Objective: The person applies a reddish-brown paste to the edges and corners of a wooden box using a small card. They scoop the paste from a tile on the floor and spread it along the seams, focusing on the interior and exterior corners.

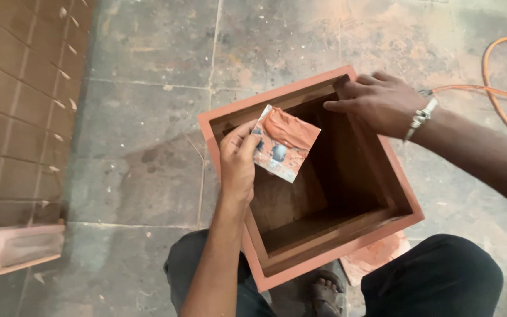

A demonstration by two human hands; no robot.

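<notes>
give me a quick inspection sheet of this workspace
surface: grey stone floor, stained with reddish dust.
job's things: open square wooden box with reddish rim; card carrying a lump of reddish paste.
clutter: reddish scrap on the floor beside the box.
hands: left hand pinches the card above the box; right hand rests on the box's far corner, fingers spread.
cables: orange hose curving on the floor at upper right.
surroundings: brown tiled wall at left; the person's dark trousers and a sandalled foot below.
</notes>
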